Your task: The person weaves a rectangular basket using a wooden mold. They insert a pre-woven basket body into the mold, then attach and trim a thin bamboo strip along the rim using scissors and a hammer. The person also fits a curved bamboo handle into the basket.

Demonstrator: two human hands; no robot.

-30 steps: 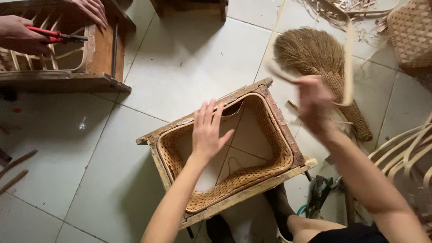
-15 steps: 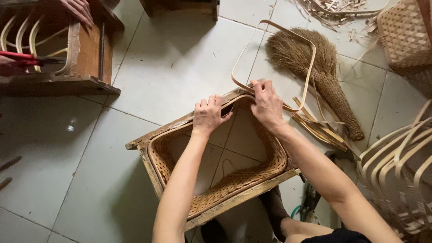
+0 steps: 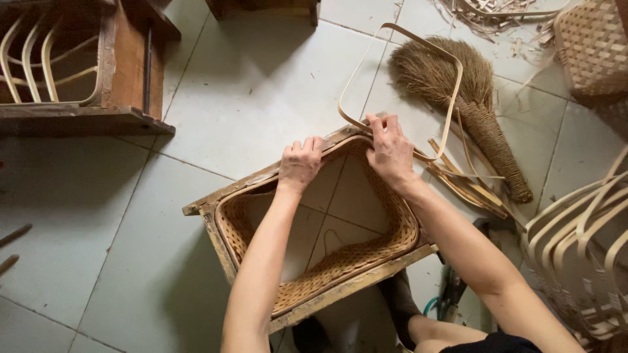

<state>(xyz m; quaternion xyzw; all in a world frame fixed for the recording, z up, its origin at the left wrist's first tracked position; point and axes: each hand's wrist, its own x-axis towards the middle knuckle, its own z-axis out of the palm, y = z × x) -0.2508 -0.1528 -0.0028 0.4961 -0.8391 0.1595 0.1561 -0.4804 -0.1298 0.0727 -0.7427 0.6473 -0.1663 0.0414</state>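
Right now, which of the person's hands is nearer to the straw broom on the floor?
Right. The right hand grips the frame's far rim, just left of the broom; the left hand sits farther left on the same wooden frame.

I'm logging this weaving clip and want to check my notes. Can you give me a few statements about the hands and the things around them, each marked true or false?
1. Both hands, left hand and right hand, rest on the far rim of the woven basket. True.
2. The basket sits inside a wooden frame. True.
3. The right hand holds red pliers. False: it grips a bent bamboo strip.
4. The broom lies inside the basket. False: it lies on the tile floor beyond it.
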